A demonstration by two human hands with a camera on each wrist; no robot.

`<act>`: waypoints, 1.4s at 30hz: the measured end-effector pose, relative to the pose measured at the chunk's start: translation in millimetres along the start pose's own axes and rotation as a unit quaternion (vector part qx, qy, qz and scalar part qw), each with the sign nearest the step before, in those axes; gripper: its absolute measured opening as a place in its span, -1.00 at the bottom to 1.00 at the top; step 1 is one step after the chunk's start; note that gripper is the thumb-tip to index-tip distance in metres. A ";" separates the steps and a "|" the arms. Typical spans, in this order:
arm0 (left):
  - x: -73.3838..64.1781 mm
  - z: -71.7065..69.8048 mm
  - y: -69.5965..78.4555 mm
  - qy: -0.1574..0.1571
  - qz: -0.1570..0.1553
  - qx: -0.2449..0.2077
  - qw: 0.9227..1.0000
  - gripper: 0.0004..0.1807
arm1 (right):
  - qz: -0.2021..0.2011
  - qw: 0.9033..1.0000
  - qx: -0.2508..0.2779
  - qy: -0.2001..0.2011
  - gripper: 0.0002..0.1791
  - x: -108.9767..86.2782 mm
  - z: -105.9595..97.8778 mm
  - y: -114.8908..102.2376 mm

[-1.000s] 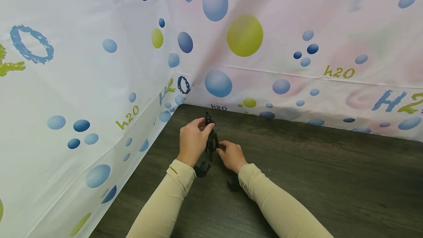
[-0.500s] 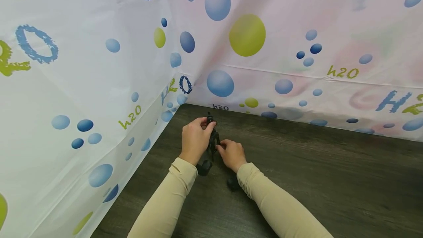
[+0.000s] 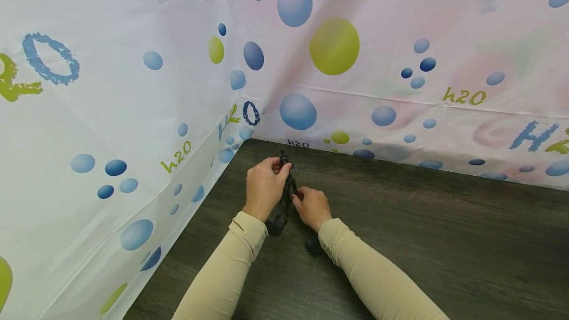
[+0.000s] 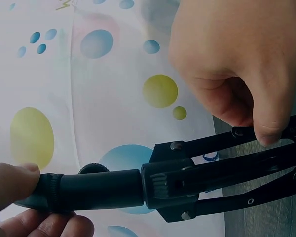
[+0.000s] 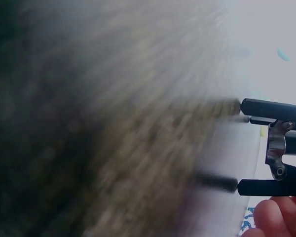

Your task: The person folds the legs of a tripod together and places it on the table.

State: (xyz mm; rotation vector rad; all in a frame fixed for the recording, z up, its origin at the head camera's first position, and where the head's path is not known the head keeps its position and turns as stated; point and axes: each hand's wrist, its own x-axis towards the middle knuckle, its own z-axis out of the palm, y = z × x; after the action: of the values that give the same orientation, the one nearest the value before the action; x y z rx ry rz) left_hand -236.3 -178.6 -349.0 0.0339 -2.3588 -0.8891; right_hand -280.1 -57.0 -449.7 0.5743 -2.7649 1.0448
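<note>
A small black tripod (image 3: 290, 184) stands between my hands near the table's far left corner. My left hand (image 3: 264, 187) grips its upper end, with thumb and fingers on either side of the ribbed collar in the left wrist view. My right hand (image 3: 313, 208) pinches one of the legs lower down, the thumb lying against it. That view also shows the tripod's centre column (image 4: 101, 190) and the legs hinged below it, only slightly spread. In the right wrist view, a metal brace (image 5: 276, 148) joins the legs, above my right fingertips (image 5: 271, 217).
A dark wood-grain table (image 3: 426, 241) extends to the right. White sheets printed with blue and green dots (image 3: 334, 46) rise behind it and along its left side. Black wrist-worn devices (image 3: 276, 225) show beneath each wrist. Part of the right wrist view is blurred.
The tripod's legs have drawn closer together as my right hand moved slightly toward the left one. My left hand keeps its grip on the top. The head view has shifted a little.
</note>
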 end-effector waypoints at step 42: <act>8.1 -6.9 -20.6 0.059 -0.080 -0.096 0.990 -0.68 | -0.047 0.999 0.006 0.021 -0.76 -11.8 -14.7 7.3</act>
State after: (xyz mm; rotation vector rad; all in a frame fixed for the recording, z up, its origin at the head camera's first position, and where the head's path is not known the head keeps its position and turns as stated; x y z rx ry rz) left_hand -242.9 -200.5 -353.1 0.1950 -2.1751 -1.1554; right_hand -272.4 -38.7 -446.1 0.6699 -2.6692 1.0421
